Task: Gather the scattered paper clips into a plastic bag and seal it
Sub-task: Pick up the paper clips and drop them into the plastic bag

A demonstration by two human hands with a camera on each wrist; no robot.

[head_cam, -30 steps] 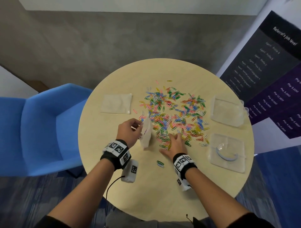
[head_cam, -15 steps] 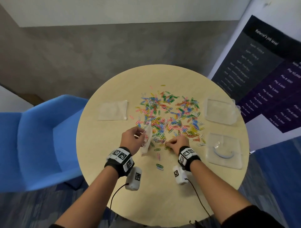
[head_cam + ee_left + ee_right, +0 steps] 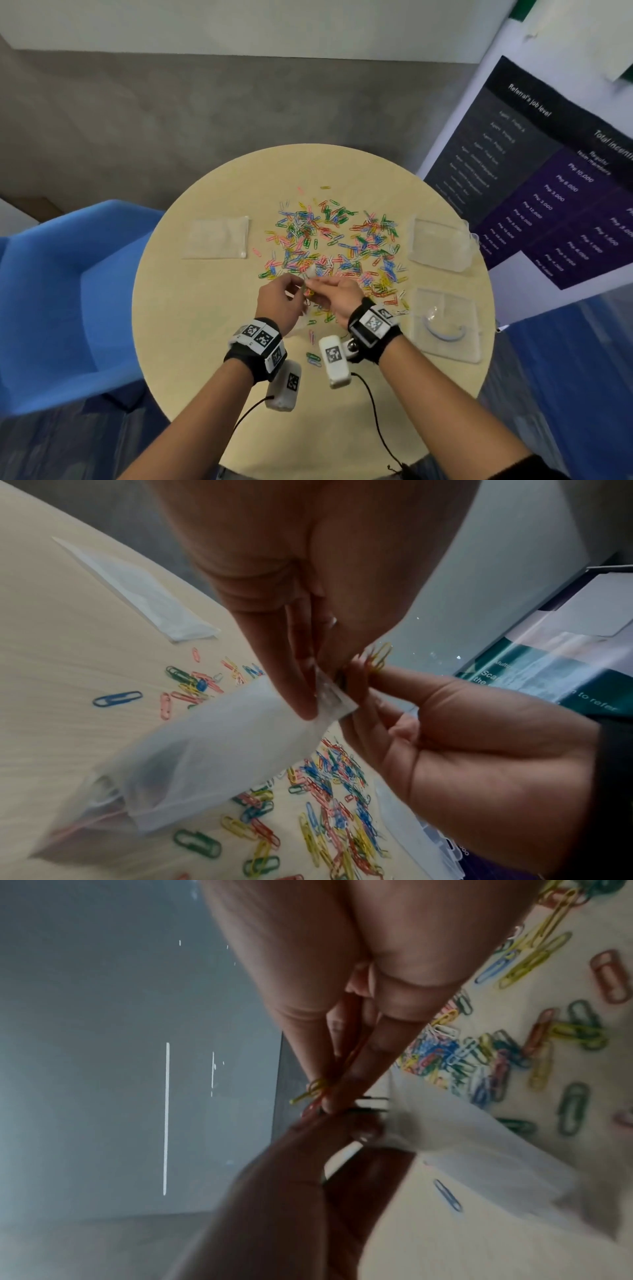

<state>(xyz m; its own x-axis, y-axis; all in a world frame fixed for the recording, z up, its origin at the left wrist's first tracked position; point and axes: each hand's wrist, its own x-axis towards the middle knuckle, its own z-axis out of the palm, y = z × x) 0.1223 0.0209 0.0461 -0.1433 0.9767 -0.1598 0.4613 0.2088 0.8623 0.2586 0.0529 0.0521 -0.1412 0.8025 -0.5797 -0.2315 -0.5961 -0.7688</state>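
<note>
Left hand (image 3: 294,620) pinching plastic bag (image 3: 205,750) mouth, right hand (image 3: 445,737) pinching paper clips (image 3: 377,658) beside it

Two hands: the left hand (image 3: 281,301) and the right hand (image 3: 337,296). Four clear plastic bags: one held (image 3: 219,753), three flat on the round surface (image 3: 191,342) at (image 3: 216,237), (image 3: 440,245) and (image 3: 445,327). Paper clips (image 3: 337,240) (far too many to count). One blue chair (image 3: 68,294).
</note>
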